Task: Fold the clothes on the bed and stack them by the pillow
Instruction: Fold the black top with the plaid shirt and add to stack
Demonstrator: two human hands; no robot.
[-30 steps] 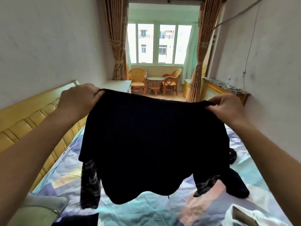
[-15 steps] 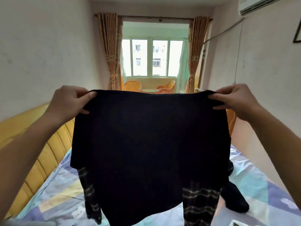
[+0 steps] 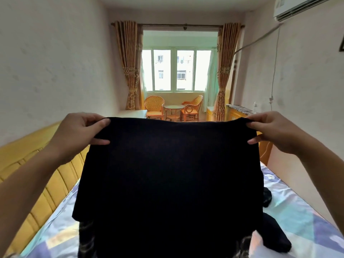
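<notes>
Holding: left hand (image 3: 80, 135) and right hand (image 3: 277, 133) pinch black sweater (image 3: 167, 183) shoulders, 9 and 3 o'clock.
Next: probably lay flat on bed (image 3: 297, 216).

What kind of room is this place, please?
Most likely a home bedroom: a bed with a patterned sheet, a padded yellow headboard, and curtains framing a window nook with wicker chairs.

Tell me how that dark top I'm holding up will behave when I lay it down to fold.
Probably floppy: the dark top hangs limp from the left hand and right hand. Its top edge sags between them, so it likely needs smoothing flat.
</notes>
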